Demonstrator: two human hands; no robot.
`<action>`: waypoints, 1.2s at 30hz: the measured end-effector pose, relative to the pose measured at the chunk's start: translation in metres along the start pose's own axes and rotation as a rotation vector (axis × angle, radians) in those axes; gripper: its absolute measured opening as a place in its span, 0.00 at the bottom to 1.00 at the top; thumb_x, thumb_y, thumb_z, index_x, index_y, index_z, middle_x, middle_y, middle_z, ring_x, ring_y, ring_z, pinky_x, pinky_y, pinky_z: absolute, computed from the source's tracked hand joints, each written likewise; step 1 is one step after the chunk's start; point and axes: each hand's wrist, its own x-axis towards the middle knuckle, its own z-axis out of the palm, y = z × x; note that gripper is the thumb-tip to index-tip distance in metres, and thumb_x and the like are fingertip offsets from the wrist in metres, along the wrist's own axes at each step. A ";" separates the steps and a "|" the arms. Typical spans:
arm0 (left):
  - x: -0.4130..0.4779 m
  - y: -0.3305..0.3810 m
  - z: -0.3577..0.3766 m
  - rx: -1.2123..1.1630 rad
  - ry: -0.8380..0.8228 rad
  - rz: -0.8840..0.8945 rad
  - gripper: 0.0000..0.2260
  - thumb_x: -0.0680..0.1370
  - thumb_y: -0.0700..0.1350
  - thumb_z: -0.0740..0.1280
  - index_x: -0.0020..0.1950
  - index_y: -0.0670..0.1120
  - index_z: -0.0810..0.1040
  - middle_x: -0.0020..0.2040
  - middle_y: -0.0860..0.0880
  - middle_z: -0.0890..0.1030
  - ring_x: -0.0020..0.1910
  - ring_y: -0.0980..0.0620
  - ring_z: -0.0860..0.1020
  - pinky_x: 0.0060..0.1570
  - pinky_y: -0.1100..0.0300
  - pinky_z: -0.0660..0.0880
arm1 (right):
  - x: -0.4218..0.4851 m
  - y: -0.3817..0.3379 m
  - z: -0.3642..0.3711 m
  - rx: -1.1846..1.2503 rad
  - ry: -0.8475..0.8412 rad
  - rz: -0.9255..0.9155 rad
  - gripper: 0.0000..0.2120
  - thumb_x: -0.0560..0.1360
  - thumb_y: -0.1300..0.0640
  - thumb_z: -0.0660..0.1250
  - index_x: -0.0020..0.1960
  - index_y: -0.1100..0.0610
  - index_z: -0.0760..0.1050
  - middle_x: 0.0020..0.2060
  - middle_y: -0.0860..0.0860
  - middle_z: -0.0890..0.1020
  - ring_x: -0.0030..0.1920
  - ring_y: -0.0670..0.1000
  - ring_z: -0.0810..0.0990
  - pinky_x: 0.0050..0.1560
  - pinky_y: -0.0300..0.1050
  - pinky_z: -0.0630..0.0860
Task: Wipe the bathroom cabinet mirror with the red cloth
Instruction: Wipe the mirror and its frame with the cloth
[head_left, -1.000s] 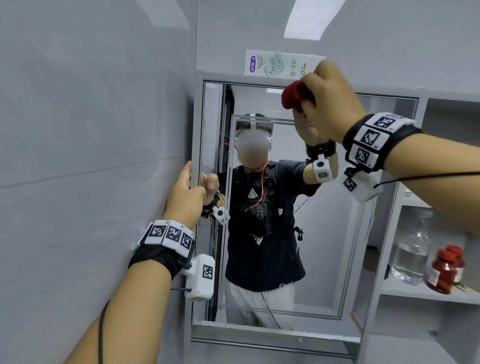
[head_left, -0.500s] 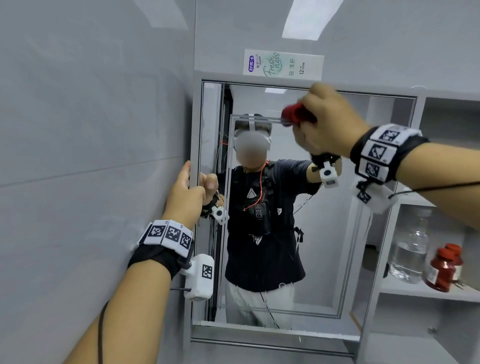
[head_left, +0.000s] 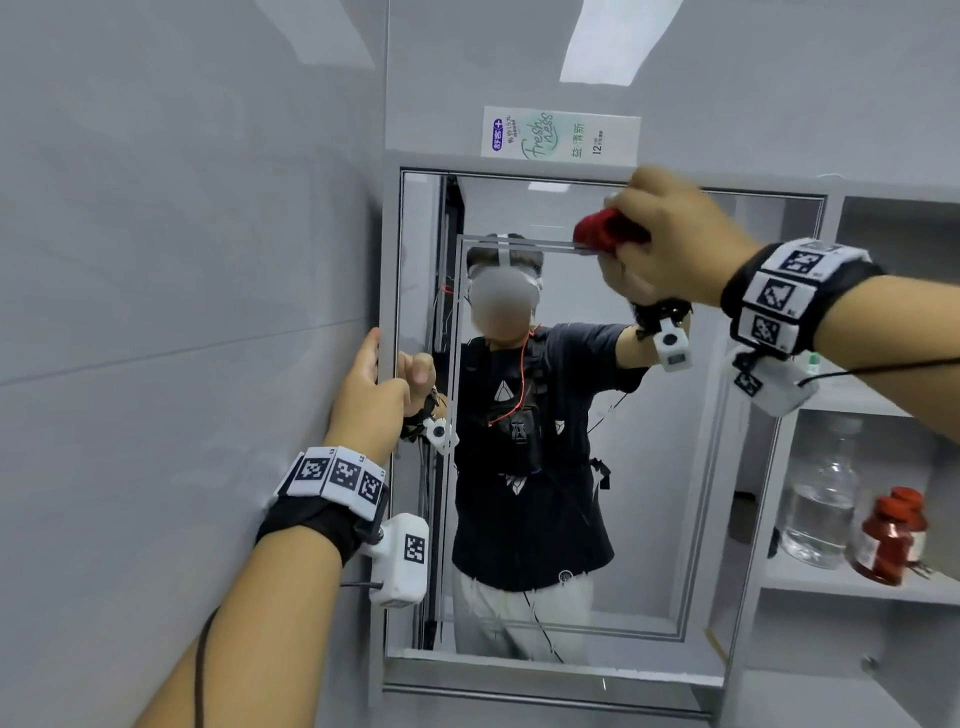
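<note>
Cabinet mirror (head_left: 675, 493) fills mid-frame. Open shelf (head_left: 810, 582) to its R. L hand (head_left: 369, 400) grips mirror's L edge abt halfway up, fingers curled round it. R hand (head_left: 670, 244) near top edge, closed on cloth. Toothpaste box (head_left: 561, 136) lies on cabinet top. On shelf: clear bottle (head_left: 821, 509), red jar (head_left: 891, 540) just beside it. Red cloth (head_left: 602, 231) bunched in R hand, against glass near mirror's top.
</note>
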 end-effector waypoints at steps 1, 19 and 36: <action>0.001 -0.001 -0.001 -0.008 -0.006 -0.005 0.40 0.73 0.24 0.53 0.82 0.51 0.61 0.28 0.80 0.72 0.29 0.81 0.72 0.29 0.82 0.67 | 0.009 0.008 -0.002 -0.008 0.032 0.069 0.14 0.74 0.57 0.64 0.54 0.64 0.78 0.52 0.60 0.75 0.47 0.62 0.76 0.45 0.51 0.74; 0.024 -0.027 -0.008 -0.017 -0.008 -0.024 0.41 0.73 0.29 0.56 0.84 0.56 0.61 0.57 0.67 0.72 0.35 0.86 0.71 0.29 0.82 0.67 | 0.002 0.004 0.007 -0.025 0.143 0.140 0.12 0.73 0.58 0.62 0.54 0.62 0.76 0.51 0.59 0.74 0.49 0.60 0.73 0.43 0.52 0.73; 0.025 -0.026 -0.010 0.049 0.006 -0.044 0.42 0.71 0.31 0.58 0.83 0.58 0.61 0.55 0.79 0.72 0.57 0.76 0.72 0.55 0.70 0.66 | -0.011 0.019 -0.016 -0.057 0.042 0.075 0.17 0.75 0.57 0.62 0.57 0.67 0.78 0.52 0.64 0.76 0.48 0.64 0.76 0.44 0.56 0.76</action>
